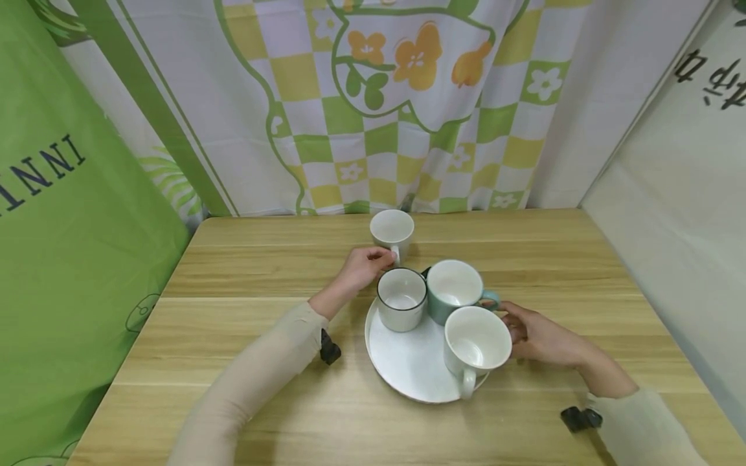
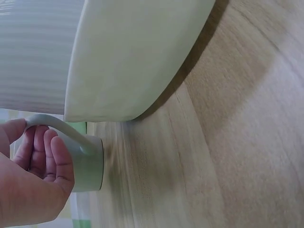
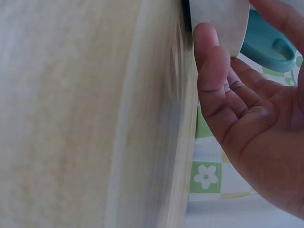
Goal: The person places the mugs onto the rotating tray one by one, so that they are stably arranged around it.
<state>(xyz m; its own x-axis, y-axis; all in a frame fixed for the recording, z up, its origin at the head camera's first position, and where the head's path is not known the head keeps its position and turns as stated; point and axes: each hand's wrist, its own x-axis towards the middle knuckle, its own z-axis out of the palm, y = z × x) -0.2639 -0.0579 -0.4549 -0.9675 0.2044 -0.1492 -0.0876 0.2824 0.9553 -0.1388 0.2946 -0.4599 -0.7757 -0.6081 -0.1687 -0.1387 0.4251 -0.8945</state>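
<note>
Behind the round white tray (image 1: 402, 369), my left hand (image 1: 366, 266) grips the handle of a white mug (image 1: 389, 228). Its thumb and curled fingers close around that handle (image 2: 59, 124) in the left wrist view. On the tray stand a white cup with a dark rim (image 1: 402, 318), a teal mug (image 1: 440, 310) and a larger white mug (image 1: 466, 356). My right hand (image 1: 544, 336) holds the tray's right edge, beside the larger mug, with curled fingertips (image 3: 213, 66) against the tray wall (image 3: 223, 23). The larger mug partly hides that hand from above.
The wooden table (image 1: 291, 401) spreads around the tray. A checked curtain (image 1: 419, 162) hangs along its back edge. Green fabric (image 1: 76, 259) stands to the left, and a pale wall (image 1: 682, 188) to the right. Small black devices (image 1: 329, 347) sit at both wrists.
</note>
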